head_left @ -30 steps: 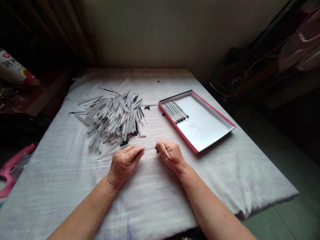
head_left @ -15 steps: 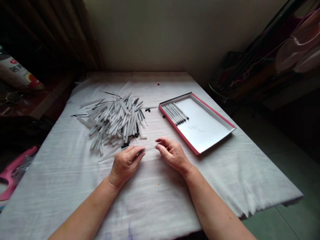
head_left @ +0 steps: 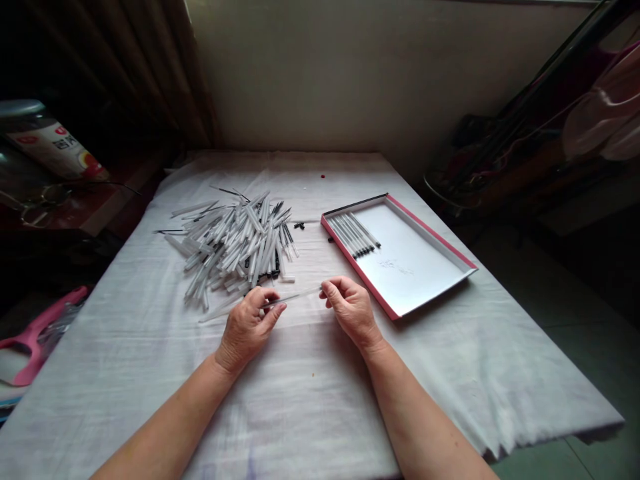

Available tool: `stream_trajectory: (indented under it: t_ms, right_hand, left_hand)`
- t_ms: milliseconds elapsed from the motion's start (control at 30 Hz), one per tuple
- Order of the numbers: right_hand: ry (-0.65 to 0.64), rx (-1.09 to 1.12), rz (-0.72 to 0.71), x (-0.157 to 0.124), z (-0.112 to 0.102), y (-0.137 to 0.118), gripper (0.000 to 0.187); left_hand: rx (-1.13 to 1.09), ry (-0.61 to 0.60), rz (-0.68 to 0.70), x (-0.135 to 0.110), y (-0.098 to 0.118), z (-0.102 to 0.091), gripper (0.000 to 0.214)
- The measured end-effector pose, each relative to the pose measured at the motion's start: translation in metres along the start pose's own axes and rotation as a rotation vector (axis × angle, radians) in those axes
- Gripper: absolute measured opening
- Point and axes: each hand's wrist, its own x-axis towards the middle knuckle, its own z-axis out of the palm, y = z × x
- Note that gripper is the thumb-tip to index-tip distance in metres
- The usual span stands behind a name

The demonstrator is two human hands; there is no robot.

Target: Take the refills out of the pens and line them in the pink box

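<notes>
Both my hands hold one thin clear pen tube (head_left: 297, 296) just above the white cloth. My left hand (head_left: 249, 328) pinches its left end with thumb and fingertips. My right hand (head_left: 350, 311) pinches its right end, fingers curled. Beyond my left hand lies a big heap of clear pen tubes and black refills (head_left: 235, 243). To the right stands a shallow box lid with a pink rim (head_left: 356, 272); several finished pens (head_left: 356, 235) lie side by side in its far left corner.
The table is covered with a white cloth (head_left: 300, 393); its right edge drops to a green floor. Small black caps (head_left: 299, 226) lie between heap and lid. A pink object (head_left: 33, 333) sits at the left, a labelled container (head_left: 50, 143) behind it.
The view has shifted slightly, so everything sits a little lower in the frame. My hands have moved apart a little along the tube, which is now tilted up at the right.
</notes>
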Motion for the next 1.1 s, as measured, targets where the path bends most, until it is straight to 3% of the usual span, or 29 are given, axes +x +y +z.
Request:
stream_trajectory:
  t_ms: [200,433,633,867,1000,1100]
  right_hand:
    - [0.042,0.08,0.004,-0.001,0.003,-0.001,0.027]
    - [0.037,0.077,0.028,0.0,0.005,0.0,0.027]
    - [0.08,0.158,0.039,0.002,0.003,0.003,0.027]
    - [0.063,0.157,0.079,0.003,0.005,0.007,0.028]
    - [-0.016,0.181,0.114,0.002,0.002,0.0,0.032]
    - [-0.072,0.15,0.144,0.003,-0.003,-0.004,0.033]
  left_hand:
    - [0.013,-0.12,-0.033,0.001,0.003,-0.003,0.031]
    - [-0.033,-0.022,-0.093,0.0,0.002,-0.002,0.024]
    - [-0.039,-0.112,-0.103,0.0,0.002,-0.003,0.029]
    - [-0.139,0.029,-0.138,-0.001,-0.002,0.001,0.023]
    - [-0.116,0.026,-0.079,0.0,0.002,0.001,0.019]
    - [-0.027,-0.093,0.047,0.008,0.008,-0.002,0.019]
